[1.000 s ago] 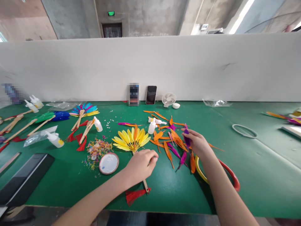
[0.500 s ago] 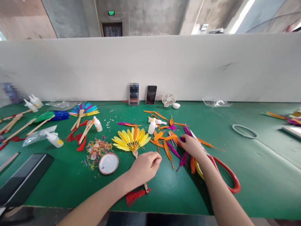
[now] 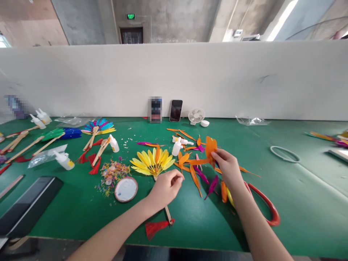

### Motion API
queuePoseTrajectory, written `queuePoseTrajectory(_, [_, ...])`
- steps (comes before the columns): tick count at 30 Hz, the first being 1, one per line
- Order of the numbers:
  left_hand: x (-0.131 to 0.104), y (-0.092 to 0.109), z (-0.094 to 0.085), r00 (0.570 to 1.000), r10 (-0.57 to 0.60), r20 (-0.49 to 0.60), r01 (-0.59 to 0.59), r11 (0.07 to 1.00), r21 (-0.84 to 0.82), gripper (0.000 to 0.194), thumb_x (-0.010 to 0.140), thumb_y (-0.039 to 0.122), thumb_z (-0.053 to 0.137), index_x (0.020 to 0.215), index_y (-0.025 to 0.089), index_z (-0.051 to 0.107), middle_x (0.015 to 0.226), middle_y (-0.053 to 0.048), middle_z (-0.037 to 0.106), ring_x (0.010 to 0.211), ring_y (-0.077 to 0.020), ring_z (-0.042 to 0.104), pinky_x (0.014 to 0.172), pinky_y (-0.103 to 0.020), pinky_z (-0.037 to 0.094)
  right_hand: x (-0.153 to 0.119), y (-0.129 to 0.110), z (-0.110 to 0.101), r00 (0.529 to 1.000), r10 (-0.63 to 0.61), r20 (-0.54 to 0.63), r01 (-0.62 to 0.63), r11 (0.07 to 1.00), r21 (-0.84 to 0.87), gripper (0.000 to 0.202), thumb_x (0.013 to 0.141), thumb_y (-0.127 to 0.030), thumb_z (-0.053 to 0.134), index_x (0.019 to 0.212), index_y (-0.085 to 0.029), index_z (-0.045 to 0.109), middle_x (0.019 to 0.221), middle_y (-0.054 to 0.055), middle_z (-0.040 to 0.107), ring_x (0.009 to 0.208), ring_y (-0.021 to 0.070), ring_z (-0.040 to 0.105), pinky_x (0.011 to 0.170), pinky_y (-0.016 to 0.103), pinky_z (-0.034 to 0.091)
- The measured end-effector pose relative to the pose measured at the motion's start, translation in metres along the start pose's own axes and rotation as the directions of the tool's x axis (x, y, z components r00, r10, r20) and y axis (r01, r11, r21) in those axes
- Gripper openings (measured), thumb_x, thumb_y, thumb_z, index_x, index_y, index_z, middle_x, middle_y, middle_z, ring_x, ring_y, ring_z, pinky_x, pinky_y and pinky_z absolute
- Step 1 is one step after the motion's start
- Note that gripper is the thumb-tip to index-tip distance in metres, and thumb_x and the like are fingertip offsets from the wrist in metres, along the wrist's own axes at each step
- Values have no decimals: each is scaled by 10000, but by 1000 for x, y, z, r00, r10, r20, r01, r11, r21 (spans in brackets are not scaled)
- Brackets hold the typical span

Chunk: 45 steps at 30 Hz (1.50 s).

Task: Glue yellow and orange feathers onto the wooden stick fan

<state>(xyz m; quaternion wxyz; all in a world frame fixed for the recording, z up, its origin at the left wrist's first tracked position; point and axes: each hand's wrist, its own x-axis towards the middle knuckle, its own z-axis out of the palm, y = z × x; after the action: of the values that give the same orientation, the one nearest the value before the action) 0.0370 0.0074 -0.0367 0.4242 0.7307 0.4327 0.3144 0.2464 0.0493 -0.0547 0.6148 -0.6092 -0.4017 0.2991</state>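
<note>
My right hand (image 3: pixel 228 166) pinches an orange feather (image 3: pixel 210 149), raised over scattered feathers. Curled with fingertips together, my left hand (image 3: pixel 166 187) is over the wooden handle of a yellow feather fan (image 3: pixel 153 161); what those fingers hold, if anything, is hidden. An orange feather lies across the fan's middle, and a red tassel (image 3: pixel 156 229) hangs from the handle's lower end. Purple feathers (image 3: pixel 212 186) and orange feathers (image 3: pixel 194 179) lie between the fan and my right hand. Red-handled scissors (image 3: pixel 268 201) lie partly hidden under my right forearm.
A white-filled round lid (image 3: pixel 125 189) sits beside colourful scraps (image 3: pixel 114 172). Glue bottles (image 3: pixel 177 146) stand around the green table. Finished-looking fans (image 3: pixel 98 126) lie at left. A phone (image 3: pixel 176 110) and a small fan (image 3: pixel 196 115) stand against the white partition (image 3: pixel 174 72).
My right hand has lifted an orange feather up from the pile and no longer touches the purple one. My left hand has shifted slightly to the left.
</note>
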Motion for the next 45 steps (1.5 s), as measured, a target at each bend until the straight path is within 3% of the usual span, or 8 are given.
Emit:
queuePoseTrajectory(3, [3,2,-1,998,-64,-9,62,987,-149,104,780,235,445,761,176,528,632,15,511,585,-112,508,556,-225,411,-12,-15,7,999,-23,43,21,998,63,198,561,-392,658,602,-213,585,600,-23,558,595,131,499,598,270,407])
queuePoseTrajectory(7, [10,7,-2,991,-127,-35,114,959,-258,132,756,256,511,851,168,532,725,5,539,566,-98,517,572,-237,434,-32,-32,18,977,35,209,-70,985,160,271,528,-430,718,591,-210,572,577,-30,551,571,126,513,589,266,428])
queuePoseTrajectory(11, [19,12,-1,990,-83,-115,49,961,-272,190,734,289,566,876,165,540,838,-37,592,733,-144,566,691,-276,455,-50,-40,31,913,72,402,-149,975,163,305,516,-439,744,643,-200,603,609,-20,585,595,132,533,591,259,431])
queuePoseTrajectory(14, [26,8,0,986,-52,-160,-2,947,-322,142,756,315,529,788,176,526,775,-18,593,771,-159,574,714,-283,456,-57,-40,41,890,74,450,-166,972,169,300,550,-448,726,654,-201,591,632,-20,589,615,132,532,605,255,427])
queuePoseTrajectory(20, [28,-6,-5,955,-174,-240,44,884,-464,210,731,389,533,693,191,471,649,15,547,634,-145,562,573,-258,456,-58,-26,59,910,137,391,-254,929,268,298,544,-439,716,687,-216,579,657,-30,573,646,137,534,595,254,438])
queuePoseTrajectory(30, [28,-17,-8,908,-249,-337,30,841,-541,351,684,511,568,745,180,468,702,12,527,649,-144,581,609,-276,484,-64,-20,65,932,229,281,-333,847,415,325,505,-444,722,681,-220,563,648,-35,601,612,137,565,539,258,451])
queuePoseTrajectory(37, [27,-17,-6,883,-257,-393,0,838,-546,387,686,558,555,705,192,429,662,29,495,591,-142,598,608,-296,505,-65,-20,63,946,219,240,-308,841,444,294,545,-413,705,682,-228,523,658,-51,588,604,119,559,519,242,446])
queuePoseTrajectory(45, [26,-13,-2,866,-279,-414,-3,827,-563,356,740,541,508,751,193,433,724,-5,582,661,-166,637,653,-314,512,-64,-19,63,971,196,135,-238,820,520,274,586,-388,681,611,-224,463,631,-58,561,588,106,537,532,239,440])
